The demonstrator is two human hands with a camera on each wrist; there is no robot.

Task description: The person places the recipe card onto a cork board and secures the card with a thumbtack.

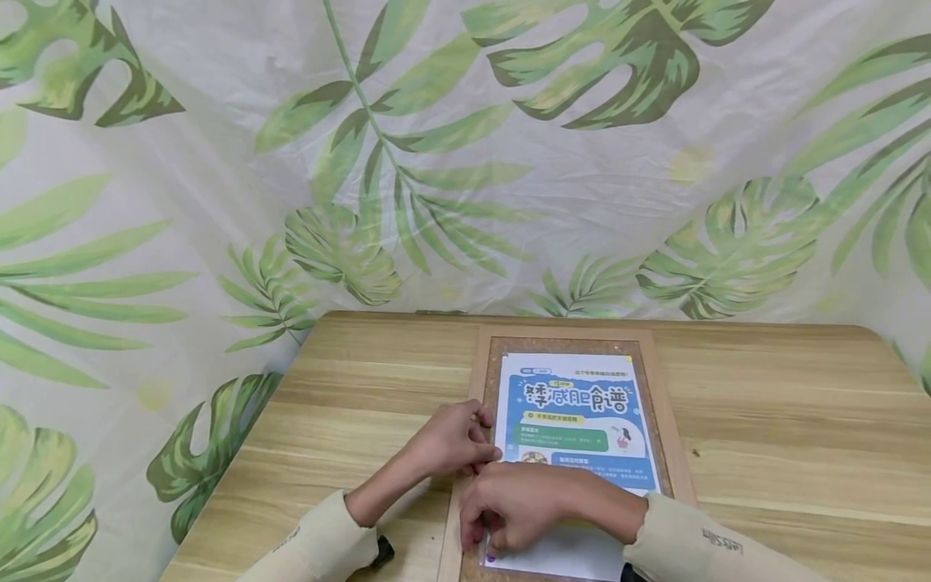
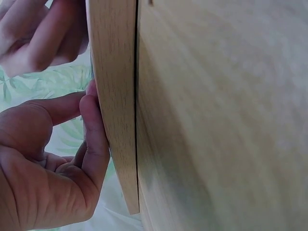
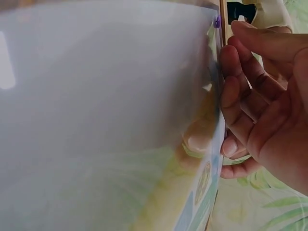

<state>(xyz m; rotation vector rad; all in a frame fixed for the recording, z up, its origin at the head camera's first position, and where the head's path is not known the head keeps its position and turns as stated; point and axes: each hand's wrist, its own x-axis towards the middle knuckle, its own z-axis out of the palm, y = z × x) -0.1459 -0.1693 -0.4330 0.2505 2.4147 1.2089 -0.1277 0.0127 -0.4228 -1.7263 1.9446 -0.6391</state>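
Observation:
A printed poster (image 1: pixel 575 404) in a clear glossy cover lies on a wood-framed corkboard (image 1: pixel 495 368). My right hand (image 1: pixel 520 501) hovers over its lower left corner with bent fingers. A purple pushpin (image 3: pixel 217 21) stands in that corner, and in the right wrist view a narrow gap separates it from the thumb and fingertips. My left hand (image 1: pixel 454 436) rests at the board's left side, its thumb and fingertips touching the poster's edge. In the left wrist view, the frame's side (image 2: pixel 113 96) partly hides the left fingertips.
The corkboard lies on a wood-grain table (image 1: pixel 785 420). A leaf-patterned cloth (image 1: pixel 436 162) hangs behind and at the sides. A small yellow pin (image 1: pixel 629 358) sits at the poster's upper right corner. Dark straps (image 1: pixel 384 553) show at the sleeves.

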